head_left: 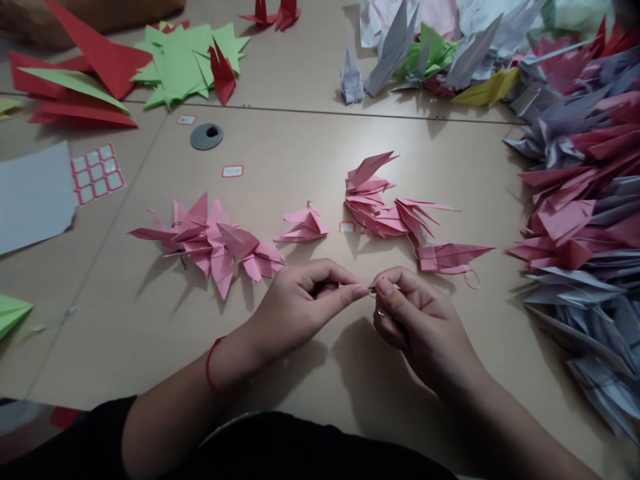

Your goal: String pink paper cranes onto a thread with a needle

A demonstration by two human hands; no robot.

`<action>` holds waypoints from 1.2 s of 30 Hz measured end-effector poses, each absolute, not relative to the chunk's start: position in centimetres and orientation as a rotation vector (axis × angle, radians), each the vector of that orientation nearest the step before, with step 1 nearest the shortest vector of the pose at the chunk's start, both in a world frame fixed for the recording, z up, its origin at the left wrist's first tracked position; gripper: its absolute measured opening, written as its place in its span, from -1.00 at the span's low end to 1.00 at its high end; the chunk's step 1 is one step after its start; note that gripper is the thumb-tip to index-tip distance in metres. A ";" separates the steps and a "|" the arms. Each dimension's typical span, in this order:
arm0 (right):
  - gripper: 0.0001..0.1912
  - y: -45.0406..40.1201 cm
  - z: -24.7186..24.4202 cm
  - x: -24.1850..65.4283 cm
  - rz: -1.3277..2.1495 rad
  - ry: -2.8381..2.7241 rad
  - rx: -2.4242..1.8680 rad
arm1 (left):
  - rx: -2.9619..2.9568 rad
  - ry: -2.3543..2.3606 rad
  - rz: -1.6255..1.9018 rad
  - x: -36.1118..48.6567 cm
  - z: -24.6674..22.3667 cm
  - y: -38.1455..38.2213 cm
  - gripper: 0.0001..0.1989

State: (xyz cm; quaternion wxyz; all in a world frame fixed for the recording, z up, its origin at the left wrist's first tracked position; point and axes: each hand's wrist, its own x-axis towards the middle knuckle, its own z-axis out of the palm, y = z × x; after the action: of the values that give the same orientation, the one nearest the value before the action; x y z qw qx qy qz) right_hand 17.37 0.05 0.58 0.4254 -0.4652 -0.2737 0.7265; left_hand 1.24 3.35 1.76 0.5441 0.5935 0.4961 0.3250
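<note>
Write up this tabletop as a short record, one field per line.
Left hand: left hand pinching a thin strand, too small to identify
Right hand: right hand pinching the same strand, fingertips close to the left's
Wrist: red cord bracelet, left
Beyond the hands: pink folded-paper pieces, some clustered, one apart
Right edge: long heap of grey and pink folded paper
Far left: light-green pointed paper pile
Surface: pale wood-toned table

The pink origami is matt paper; the tabletop faintly glossy.
</note>
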 end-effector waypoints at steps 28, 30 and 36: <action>-0.74 0.1 1.5 17.6 1.909 -0.497 -1.024 | 1.160 0.942 0.840 1.8 1.7 2.4 -0.77; -0.74 0.1 1.5 17.6 1.953 -0.482 -0.992 | 1.154 0.953 0.847 1.9 1.7 2.4 -0.79; -0.72 0.2 1.4 17.7 2.074 -0.497 -0.987 | 1.347 0.974 0.812 1.3 1.8 3.3 -0.84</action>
State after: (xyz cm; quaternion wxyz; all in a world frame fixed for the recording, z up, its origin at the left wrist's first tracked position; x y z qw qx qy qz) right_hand 17.71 0.16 1.37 0.3853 -0.3874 -0.1953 0.8144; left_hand 1.28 3.26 1.75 0.6017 0.5816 0.4206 0.3504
